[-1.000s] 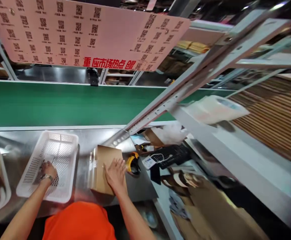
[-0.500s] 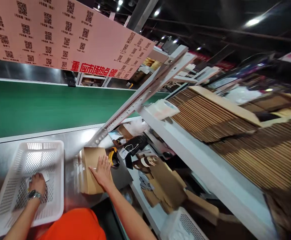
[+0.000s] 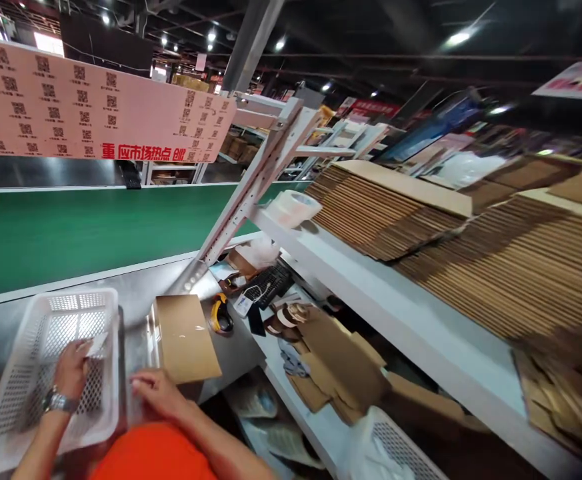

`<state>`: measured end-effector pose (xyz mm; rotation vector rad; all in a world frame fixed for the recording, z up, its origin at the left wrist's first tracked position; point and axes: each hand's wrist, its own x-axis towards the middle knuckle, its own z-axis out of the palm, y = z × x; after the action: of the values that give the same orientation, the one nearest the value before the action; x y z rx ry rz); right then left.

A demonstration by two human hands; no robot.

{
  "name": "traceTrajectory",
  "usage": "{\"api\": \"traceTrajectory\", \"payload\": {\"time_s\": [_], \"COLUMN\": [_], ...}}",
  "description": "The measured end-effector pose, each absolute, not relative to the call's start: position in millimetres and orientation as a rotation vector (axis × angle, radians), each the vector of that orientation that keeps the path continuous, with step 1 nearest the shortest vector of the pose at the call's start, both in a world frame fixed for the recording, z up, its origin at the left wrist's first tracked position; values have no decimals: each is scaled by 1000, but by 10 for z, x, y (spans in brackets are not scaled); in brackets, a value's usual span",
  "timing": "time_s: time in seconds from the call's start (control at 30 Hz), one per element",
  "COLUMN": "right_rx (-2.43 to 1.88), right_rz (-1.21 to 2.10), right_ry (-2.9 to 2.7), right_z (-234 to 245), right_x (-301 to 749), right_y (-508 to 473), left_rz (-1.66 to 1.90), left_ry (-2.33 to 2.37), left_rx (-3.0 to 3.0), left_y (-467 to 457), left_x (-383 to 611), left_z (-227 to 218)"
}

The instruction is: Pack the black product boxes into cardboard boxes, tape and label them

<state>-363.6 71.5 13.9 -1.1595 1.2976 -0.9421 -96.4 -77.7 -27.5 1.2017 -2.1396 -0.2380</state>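
Two hands near: left hand (image 3: 72,369) in white basket (image 3: 23,393), grip closed on paper slip (image 3: 95,344); right hand (image 3: 153,391) open, empty, beside cardboard box (image 3: 183,337) on worktop (image 3: 135,293).

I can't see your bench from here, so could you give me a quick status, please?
Left hand in basket, holding a slip. Right hand beside closed box. Tape gun behind box.

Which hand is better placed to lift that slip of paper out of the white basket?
Left. The left hand is already inside the white basket, its fingers on the slip of paper. The right hand rests outside, beside the cardboard box.
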Motion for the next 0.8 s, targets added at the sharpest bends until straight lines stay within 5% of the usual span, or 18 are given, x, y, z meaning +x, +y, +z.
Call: {"api": "traceTrajectory", "payload": {"time_s": [0.13, 0.3, 0.6, 0.8], "right_rx": [-595, -541, -527, -402], "right_rz": [-1049, -1159, -1496, -1550], "right_ry": [1185, 1202, 1402, 1265], "right_z": [383, 680, 772, 819], "right_x": [-3909, -4295, -4576, -4694], "right_y": [806, 1070, 1459, 1761], "left_rz": [-162, -310, -1955, -1916], "left_ry": [-2183, -2133, -1506, -1312], "left_rx": [738, 515, 1045, 1263], "left_y": [-291, 161, 613, 822], "left_x": [-1673, -2441, -3188, -3459], "left_z": [256, 410, 582, 701]}}
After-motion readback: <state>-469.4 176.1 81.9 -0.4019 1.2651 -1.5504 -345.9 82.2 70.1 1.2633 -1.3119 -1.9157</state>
